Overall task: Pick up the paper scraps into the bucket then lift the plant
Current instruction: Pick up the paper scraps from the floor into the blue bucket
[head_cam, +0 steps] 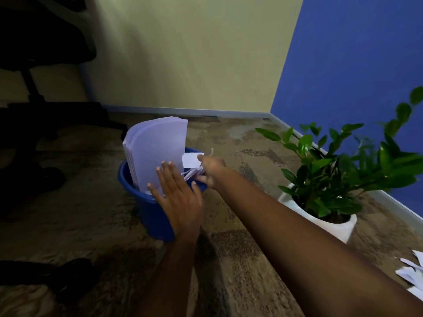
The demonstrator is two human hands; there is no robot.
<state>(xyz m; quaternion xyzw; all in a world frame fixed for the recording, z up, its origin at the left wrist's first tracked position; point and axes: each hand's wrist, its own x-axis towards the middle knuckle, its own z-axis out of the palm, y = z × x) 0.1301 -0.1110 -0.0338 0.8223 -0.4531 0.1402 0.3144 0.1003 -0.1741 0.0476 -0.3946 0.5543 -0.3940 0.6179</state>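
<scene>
A blue bucket (150, 216) stands on the carpet, with a curved stack of white sheets (155, 147) sticking up out of it. My left hand (177, 196) lies flat and spread against the front of that stack, over the near rim. My right hand (210, 169) reaches over the bucket's right rim, closed on a bunch of white paper scraps (192, 160). A green plant (343, 163) grows in a white pot (320, 221) to the right of the bucket. More paper scraps (412, 274) lie on the floor at the right edge.
A dark office chair base (52, 120) stands to the left behind the bucket. A yellow wall and a blue wall (354, 65) meet in the corner behind. Dark shapes (45, 273) lie on the carpet at the lower left.
</scene>
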